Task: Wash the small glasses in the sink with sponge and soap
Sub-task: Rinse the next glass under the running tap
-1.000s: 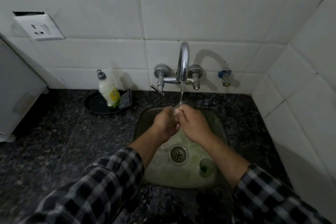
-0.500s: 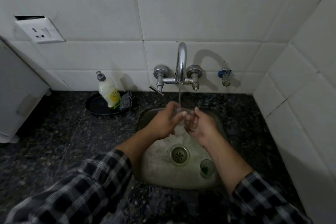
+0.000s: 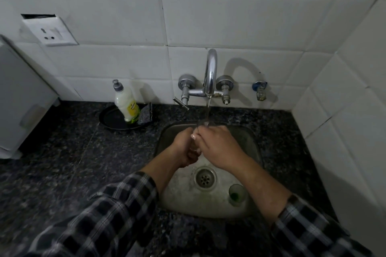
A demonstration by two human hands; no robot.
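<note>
Both hands meet over the steel sink [image 3: 181, 196], under the running tap [image 3: 211, 69]. My left hand [image 3: 183, 148] and my right hand [image 3: 219, 148] are closed around a small clear glass [image 3: 205, 124]. Only its rim shows above the fingers, right where the thin water stream lands. A second small glass [image 3: 237, 193], with green at its bottom, stands upright in the sink's near right corner beside my right forearm. The soap bottle [image 3: 126, 106] and a dark sponge [image 3: 146, 115] rest on a black plate [image 3: 108, 120] left of the sink.
Dark granite counter [image 3: 83, 162] surrounds the sink. The drain [image 3: 204, 177] lies below my hands. White tiled walls close in behind and on the right. There is a wall socket [image 3: 50, 33] at upper left, a grey appliance [image 3: 18, 98] at far left and a small side valve [image 3: 260, 89].
My hands opened apart around the glass half a second ago and have closed together on it again under the water.
</note>
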